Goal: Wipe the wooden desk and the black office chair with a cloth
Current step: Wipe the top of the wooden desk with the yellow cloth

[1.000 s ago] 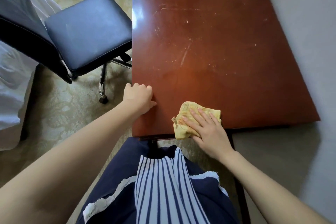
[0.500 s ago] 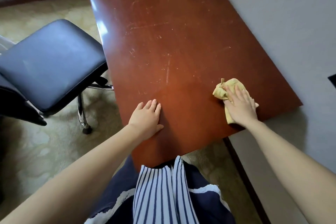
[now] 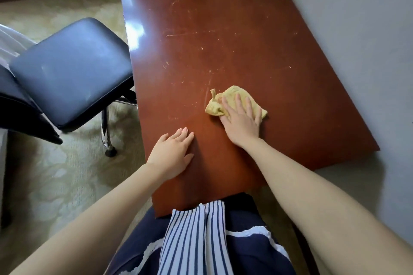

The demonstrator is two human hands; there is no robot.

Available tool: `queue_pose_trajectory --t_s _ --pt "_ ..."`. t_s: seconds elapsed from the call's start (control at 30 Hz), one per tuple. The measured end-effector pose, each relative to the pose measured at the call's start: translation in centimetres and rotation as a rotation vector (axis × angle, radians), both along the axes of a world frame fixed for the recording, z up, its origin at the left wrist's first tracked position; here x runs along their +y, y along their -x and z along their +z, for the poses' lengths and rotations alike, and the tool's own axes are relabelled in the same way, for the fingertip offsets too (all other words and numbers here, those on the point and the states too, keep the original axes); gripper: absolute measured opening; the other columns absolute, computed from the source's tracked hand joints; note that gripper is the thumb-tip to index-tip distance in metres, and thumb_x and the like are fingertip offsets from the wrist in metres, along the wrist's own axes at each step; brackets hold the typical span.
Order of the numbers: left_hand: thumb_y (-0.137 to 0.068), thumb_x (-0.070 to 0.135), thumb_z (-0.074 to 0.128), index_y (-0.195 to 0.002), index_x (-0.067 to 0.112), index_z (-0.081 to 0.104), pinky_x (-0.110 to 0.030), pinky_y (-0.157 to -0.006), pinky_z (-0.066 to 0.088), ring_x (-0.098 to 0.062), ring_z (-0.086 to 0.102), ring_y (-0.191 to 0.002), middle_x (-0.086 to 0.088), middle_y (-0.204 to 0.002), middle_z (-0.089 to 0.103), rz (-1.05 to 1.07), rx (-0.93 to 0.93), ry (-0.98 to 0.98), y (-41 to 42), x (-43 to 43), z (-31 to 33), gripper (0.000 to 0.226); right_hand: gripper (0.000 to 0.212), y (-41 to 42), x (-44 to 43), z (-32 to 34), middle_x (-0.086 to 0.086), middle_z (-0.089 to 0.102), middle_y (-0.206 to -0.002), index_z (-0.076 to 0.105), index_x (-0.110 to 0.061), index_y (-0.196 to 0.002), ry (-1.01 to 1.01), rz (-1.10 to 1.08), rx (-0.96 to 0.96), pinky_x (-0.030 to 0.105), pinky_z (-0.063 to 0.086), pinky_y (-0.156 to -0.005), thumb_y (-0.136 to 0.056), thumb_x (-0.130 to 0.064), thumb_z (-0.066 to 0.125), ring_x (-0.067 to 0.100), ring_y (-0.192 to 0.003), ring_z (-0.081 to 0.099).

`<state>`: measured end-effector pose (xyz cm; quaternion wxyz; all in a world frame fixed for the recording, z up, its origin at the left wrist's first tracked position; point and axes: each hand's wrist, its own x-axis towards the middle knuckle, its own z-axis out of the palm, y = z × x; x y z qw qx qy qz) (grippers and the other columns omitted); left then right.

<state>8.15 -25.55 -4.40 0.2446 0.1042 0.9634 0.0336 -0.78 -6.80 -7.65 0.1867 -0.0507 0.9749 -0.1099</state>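
Head view, one item in work: crumpled yellow cloth, now near the middle of the scratched reddish-brown wooden desk, moved leftward from the right edge half a second earlier. Judgement: desk wiping in progress; black padded office chair untouched. Right hand presses the cloth flat, fingers straight, cloth beneath them. Left hand flat, released, bracing on the desk.

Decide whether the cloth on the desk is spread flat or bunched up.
Bunched up: the cloth lies crumpled in folds under the right hand on the desk.
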Motion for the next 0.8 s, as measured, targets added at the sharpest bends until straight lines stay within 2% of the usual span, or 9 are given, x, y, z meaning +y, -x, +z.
queue_pose_trajectory --t_s 0.1,0.17,0.23,0.3,0.4,0.47,0.63,0.8 --pt "-0.098 0.038 0.038 -0.147 0.023 0.028 -0.036 -0.112 0.021 -0.016 0.026 -0.142 -0.002 -0.155 0.029 0.125 0.079 -0.03 0.1 1.2 0.3 0.052 0.053 -1.7 3.0 0.2 -0.009 -0.002 -0.16 0.009 -0.051 -0.146 -0.003 0.247 0.022 0.05 -0.004 -0.115 -0.097 -0.053 0.029 0.018 -0.146 -0.008" --pt "-0.096 0.034 0.044 -0.141 0.021 0.037 -0.035 -0.105 0.029 -0.023 0.04 -0.131 -0.003 -0.145 0.043 0.218 0.151 -0.054 0.3 2.6 0.6 0.047 0.053 -2.7 5.3 0.2 -0.011 0.0 -0.159 0.007 -0.052 -0.145 -0.015 0.351 0.025 0.048 -0.001 -0.117 -0.097 -0.053 0.028 0.015 -0.146 -0.008" --pt "-0.094 0.03 0.048 -0.14 0.018 0.038 -0.036 -0.1 0.035 -0.027 0.042 -0.124 -0.004 -0.141 0.041 0.265 0.171 -0.092 1.1 4.8 0.8 0.049 0.053 -3.0 8.2 0.3 -0.013 0.0 -0.159 0.005 -0.052 -0.145 -0.025 0.386 0.02 0.045 0.0 -0.117 -0.097 -0.053 0.028 0.012 -0.146 -0.008" --pt "-0.095 0.032 0.049 -0.145 0.018 0.032 -0.036 -0.106 0.031 -0.027 0.031 -0.132 -0.005 -0.149 0.029 0.228 0.157 -0.11 1.9 6.7 0.5 0.054 0.054 -3.5 10.8 0.4 -0.014 0.001 -0.159 0.004 -0.052 -0.145 -0.029 0.361 0.028 0.042 0.0 -0.117 -0.097 -0.053 0.03 0.011 -0.146 -0.007" --pt "-0.097 0.041 0.045 -0.151 0.023 0.013 -0.036 -0.116 0.013 -0.024 0.008 -0.146 -0.001 -0.16 0.002 0.112 0.122 -0.088 3.6 9.3 -0.3 0.066 0.059 -4.6 15.1 0.3 -0.013 0.006 -0.158 0.001 -0.05 -0.143 -0.045 0.266 0.071 0.039 0.002 -0.116 -0.096 -0.05 0.036 0.013 -0.146 -0.001" --pt "-0.097 0.049 0.039 -0.152 0.024 0.003 -0.039 -0.117 0.007 -0.025 0.0 -0.147 -0.001 -0.16 -0.005 0.06 0.088 -0.047 4.6 10.6 -0.9 0.071 0.059 -5.2 17.9 0.3 -0.012 0.007 -0.158 0.004 -0.049 -0.144 -0.071 0.153 0.087 0.038 0.001 -0.116 -0.096 -0.047 0.039 0.013 -0.146 0.0" --pt "-0.091 0.065 0.034 -0.151 0.024 -0.007 -0.048 -0.115 0.009 -0.03 -0.003 -0.146 -0.002 -0.16 -0.008 0.003 -0.016 0.101 5.7 12.2 -1.3 0.084 0.057 -4.1 23.5 0.3 -0.007 0.01 -0.159 0.014 -0.043 -0.148 -0.116 -0.242 0.11 0.041 0.004 -0.118 -0.097 -0.045 0.04 0.015 -0.146 0.001" --pt "-0.092 0.065 0.029 -0.151 0.028 -0.005 -0.054 -0.113 0.008 -0.028 -0.001 -0.147 0.001 -0.16 -0.007 -0.015 -0.116 0.115 7.1 12.2 -0.2 0.078 0.054 0.9 23.4 -0.1 -0.004 0.003 -0.16 0.009 -0.043 -0.149 -0.119 -0.47 0.096 0.045 -0.002 -0.117 -0.099 -0.049 0.028 0.02 -0.146 -0.004"
